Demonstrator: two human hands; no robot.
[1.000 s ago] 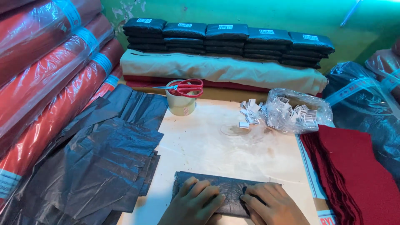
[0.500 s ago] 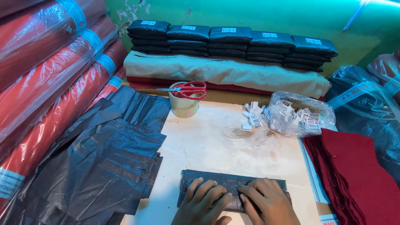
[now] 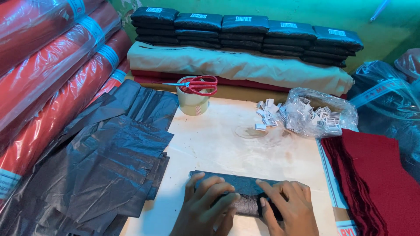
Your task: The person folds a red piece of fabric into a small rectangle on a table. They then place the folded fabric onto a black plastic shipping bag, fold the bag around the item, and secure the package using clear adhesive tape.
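Head view: two hands (left [image 3: 205, 205], right [image 3: 291, 209]) press one black packet [image 3: 245, 185].

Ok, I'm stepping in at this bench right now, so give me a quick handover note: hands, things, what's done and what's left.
Left hand and right hand: both flat on the black plastic packet at the near table edge, pressing its rolled front part.
Loose black bags lie left; dark red cloth pieces right; scissors on the tape roll; clear bag of labels beyond.
Done: labelled packets stacked at the back.
Left: this packet is unlabelled and not stacked.

Flat black plastic-wrapped packet [image 3: 238, 194], near table edge
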